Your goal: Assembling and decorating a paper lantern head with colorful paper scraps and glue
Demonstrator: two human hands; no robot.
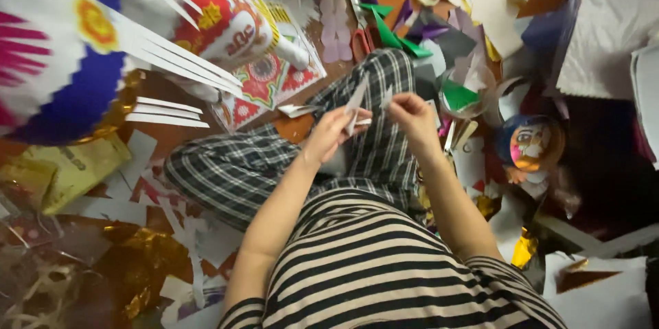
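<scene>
I sit cross-legged on a floor strewn with paper, my checked trouser legs under my hands. My left hand (pixel 332 132) pinches a narrow white paper strip (pixel 356 99) that stands upright between the fingers. My right hand (pixel 410 110) holds a smaller white paper piece (pixel 386 95) just to the right of it. The two hands are close together, almost touching, above my knee.
A large round paper decoration (pixel 62 61) in white, blue and pink with white strips hangs at the upper left. A red patterned sheet (pixel 271 78), green folded paper (pixel 398 37), red-handled scissors (pixel 360 40), a painted round ornament (pixel 532 143), gold foil (pixel 137 260) and white scraps (pixel 597 288) lie around.
</scene>
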